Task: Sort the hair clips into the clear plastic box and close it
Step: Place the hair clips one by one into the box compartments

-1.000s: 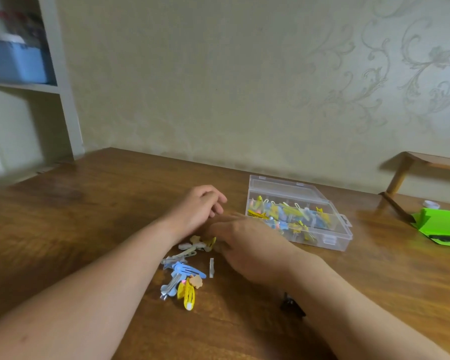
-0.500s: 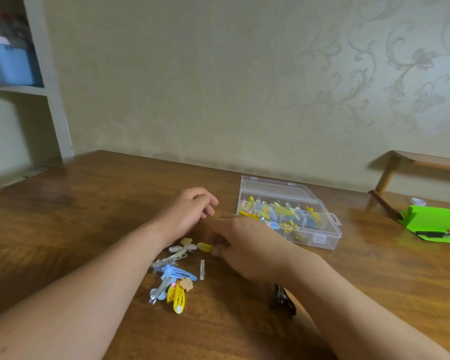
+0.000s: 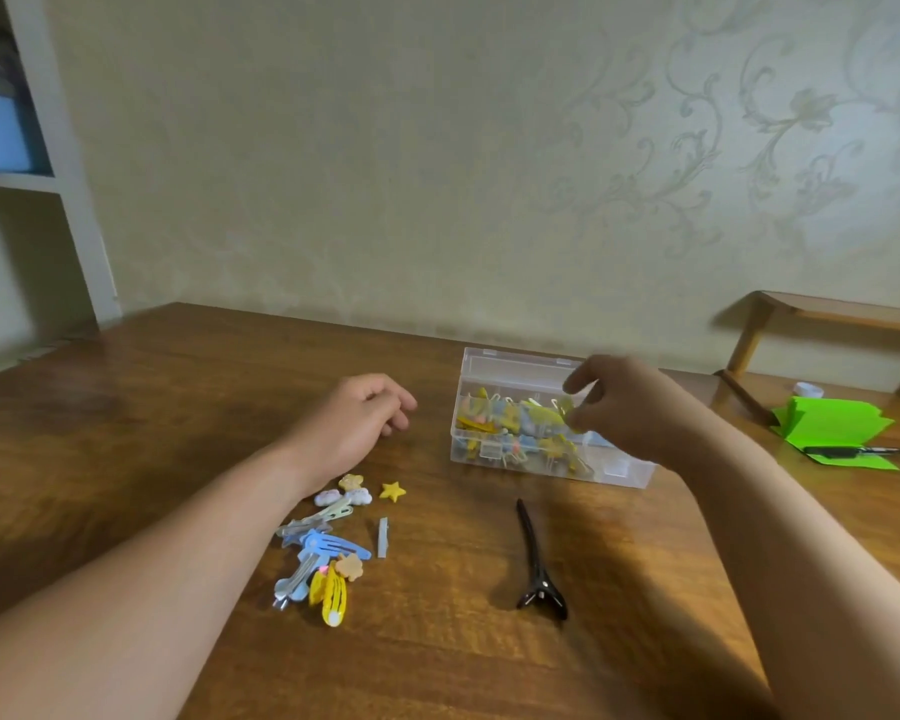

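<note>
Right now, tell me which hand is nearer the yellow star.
Left. The left hand rests on the table just behind the star; the right hand is farther right, over the box.

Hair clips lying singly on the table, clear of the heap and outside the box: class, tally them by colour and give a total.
Yellow: 1, the star clip
Grey: 1, the small bar clip
Black: 1, the long clip
Total: 3
</note>
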Action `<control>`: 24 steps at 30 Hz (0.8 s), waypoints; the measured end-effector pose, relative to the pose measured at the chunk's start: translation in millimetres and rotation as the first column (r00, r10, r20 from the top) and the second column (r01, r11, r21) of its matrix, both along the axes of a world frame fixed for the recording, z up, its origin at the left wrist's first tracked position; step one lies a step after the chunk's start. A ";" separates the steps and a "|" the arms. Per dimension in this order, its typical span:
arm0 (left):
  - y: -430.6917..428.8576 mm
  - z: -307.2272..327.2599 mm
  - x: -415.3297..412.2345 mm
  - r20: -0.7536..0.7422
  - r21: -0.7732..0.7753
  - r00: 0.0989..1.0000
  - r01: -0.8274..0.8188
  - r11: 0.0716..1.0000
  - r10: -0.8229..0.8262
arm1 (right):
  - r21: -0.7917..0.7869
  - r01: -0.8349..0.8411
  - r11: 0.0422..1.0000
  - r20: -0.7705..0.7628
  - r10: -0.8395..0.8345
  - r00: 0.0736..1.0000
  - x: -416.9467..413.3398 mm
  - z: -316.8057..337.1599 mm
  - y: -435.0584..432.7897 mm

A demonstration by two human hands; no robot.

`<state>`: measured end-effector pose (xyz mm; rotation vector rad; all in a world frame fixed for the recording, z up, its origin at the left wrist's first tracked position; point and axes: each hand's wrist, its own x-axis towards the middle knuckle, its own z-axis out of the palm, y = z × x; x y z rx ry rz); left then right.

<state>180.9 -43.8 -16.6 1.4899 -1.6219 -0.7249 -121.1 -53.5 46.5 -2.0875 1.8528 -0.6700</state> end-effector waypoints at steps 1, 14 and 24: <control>0.2 -0.2 0.5 0.005 -0.001 1.000 0.001 1.000 -0.001 | 0.017 -0.012 1.000 -0.025 0.012 1.000 0.2 -0.6 -0.1; 1.1 0.5 1.2 0.013 -0.004 1.000 0.013 1.000 -0.013 | 0.028 -0.020 0.999 -0.173 0.024 0.985 6.7 -7.9 -2.5; 0.1 -0.1 1.1 0.015 -0.002 1.000 0.009 1.000 -0.009 | -0.027 -0.064 0.998 -0.215 0.057 0.975 11.5 -9.5 -1.6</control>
